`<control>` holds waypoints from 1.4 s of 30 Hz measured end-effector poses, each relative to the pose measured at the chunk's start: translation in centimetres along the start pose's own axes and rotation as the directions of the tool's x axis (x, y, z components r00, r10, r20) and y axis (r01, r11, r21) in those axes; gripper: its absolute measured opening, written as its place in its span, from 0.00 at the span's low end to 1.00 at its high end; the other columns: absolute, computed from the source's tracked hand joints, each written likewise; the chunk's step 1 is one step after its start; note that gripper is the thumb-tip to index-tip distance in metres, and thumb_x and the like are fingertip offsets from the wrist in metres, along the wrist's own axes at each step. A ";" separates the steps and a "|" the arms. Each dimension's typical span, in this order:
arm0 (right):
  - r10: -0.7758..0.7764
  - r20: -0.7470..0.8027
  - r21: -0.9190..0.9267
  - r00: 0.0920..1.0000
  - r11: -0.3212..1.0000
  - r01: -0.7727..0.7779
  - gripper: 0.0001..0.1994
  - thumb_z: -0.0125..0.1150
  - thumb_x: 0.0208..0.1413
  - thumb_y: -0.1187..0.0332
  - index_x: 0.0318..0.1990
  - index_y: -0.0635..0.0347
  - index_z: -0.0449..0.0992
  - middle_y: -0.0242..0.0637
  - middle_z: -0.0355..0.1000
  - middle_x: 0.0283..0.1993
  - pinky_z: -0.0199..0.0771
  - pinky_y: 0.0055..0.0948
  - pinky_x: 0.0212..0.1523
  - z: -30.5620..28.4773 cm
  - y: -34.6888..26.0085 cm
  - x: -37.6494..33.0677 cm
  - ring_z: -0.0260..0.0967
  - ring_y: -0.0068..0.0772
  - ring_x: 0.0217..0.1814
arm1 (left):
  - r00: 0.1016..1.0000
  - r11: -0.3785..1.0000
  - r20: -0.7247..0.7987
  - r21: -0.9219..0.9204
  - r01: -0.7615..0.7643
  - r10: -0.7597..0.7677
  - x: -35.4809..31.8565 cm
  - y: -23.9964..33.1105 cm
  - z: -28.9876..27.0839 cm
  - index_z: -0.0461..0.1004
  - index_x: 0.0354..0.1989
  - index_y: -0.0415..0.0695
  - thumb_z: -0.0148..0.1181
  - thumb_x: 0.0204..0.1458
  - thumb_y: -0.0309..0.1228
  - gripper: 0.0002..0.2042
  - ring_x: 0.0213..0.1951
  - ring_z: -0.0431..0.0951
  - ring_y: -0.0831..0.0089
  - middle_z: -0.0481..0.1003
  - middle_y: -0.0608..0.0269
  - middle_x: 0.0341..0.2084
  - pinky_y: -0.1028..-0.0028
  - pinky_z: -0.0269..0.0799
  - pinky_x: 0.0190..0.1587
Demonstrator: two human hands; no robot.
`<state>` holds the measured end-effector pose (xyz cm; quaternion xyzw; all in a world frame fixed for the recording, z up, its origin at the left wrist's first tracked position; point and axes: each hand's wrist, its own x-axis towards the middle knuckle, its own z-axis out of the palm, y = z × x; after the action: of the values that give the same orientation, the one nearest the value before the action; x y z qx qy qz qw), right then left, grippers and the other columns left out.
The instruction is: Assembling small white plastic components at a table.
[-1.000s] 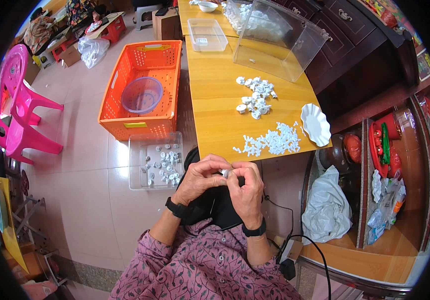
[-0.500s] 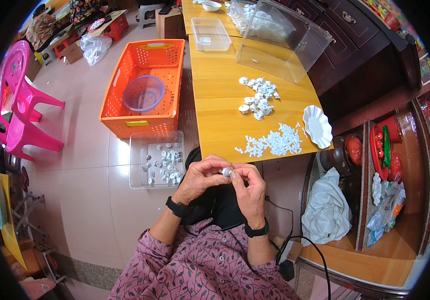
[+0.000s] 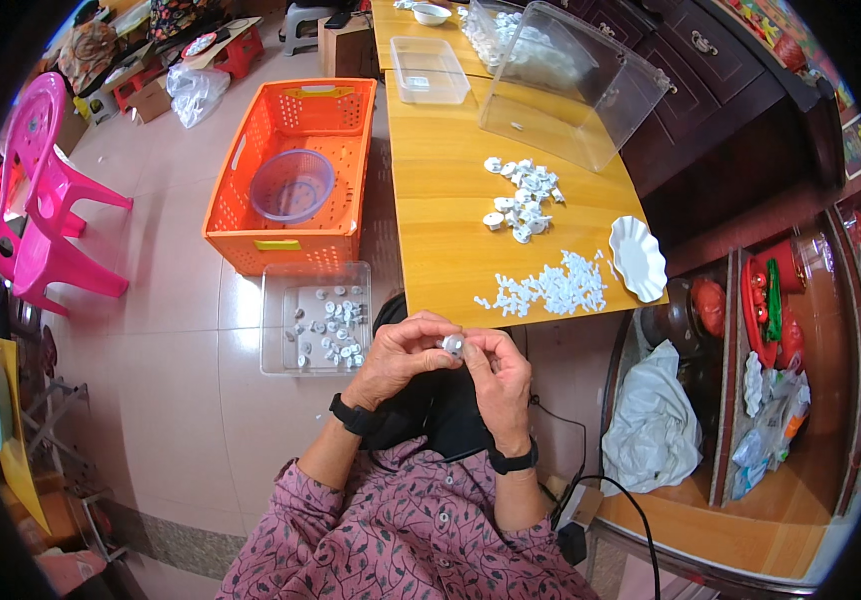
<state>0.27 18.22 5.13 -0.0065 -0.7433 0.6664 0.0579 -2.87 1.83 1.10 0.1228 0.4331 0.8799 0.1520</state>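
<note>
on table (image 3: 441,235): pieces (image 3: 566,288), left of dish (image 3: 639,262). left of table: crate (image 3: 326,252), basin (image 3: 281,187) inside; bin (image 3: 273,330) before crate.

The table (image 3: 439,220) leaves room along its left up to a tub (image 3: 435,95); round parts (image 3: 523,209), white bits (image 3: 561,287), a plate (image 3: 639,261) and a box (image 3: 553,128) obstruct farther right.

The yellow table (image 3: 441,200) bears small white pieces (image 3: 573,287), round white parts (image 3: 527,211), a scalloped dish (image 3: 639,260) and clear boxes (image 3: 432,60)

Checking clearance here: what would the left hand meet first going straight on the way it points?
Beyond the small white piece it holds, the left hand would likely meet the right hand, close on its right; exact depth is unclear.
</note>
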 end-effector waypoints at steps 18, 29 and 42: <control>-0.183 0.042 -0.327 0.982 0.927 0.186 0.04 0.62 0.53 0.79 0.34 0.66 0.72 0.45 0.74 0.43 0.75 0.32 0.42 1.0 -0.8 -0.1 0.74 0.38 0.41 | 0.999 0.982 0.003 0.184 -0.042 0.042 -0.6 0.5 -0.8 0.79 0.48 0.37 0.70 0.47 0.18 0.17 0.47 0.75 0.73 0.75 0.60 0.44 0.75 0.72 0.52; -0.152 0.058 -0.132 0.987 0.979 0.158 0.04 0.61 0.60 0.75 0.37 0.67 0.74 0.41 0.73 0.44 0.77 0.26 0.40 1.8 -1.2 -0.3 0.74 0.29 0.40 | 0.999 0.993 -0.033 -0.116 -0.010 0.006 -0.9 0.3 -1.1 0.77 0.49 0.34 0.65 0.53 0.19 0.14 0.45 0.78 0.68 0.75 0.57 0.44 0.71 0.79 0.48; -0.124 0.006 -0.108 0.992 0.986 0.124 0.04 0.64 0.58 0.77 0.36 0.67 0.74 0.40 0.73 0.42 0.78 0.25 0.38 2.6 0.6 -0.3 0.76 0.28 0.36 | 0.999 1.000 -0.043 0.003 -0.031 0.031 -1.3 0.5 -1.5 0.78 0.46 0.35 0.64 0.52 0.16 0.13 0.46 0.77 0.72 0.75 0.60 0.45 0.72 0.77 0.49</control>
<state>0.29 15.71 4.26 0.0363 -0.7774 0.6201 0.0991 -2.28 -0.08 0.50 0.1104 0.4353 0.8842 0.1289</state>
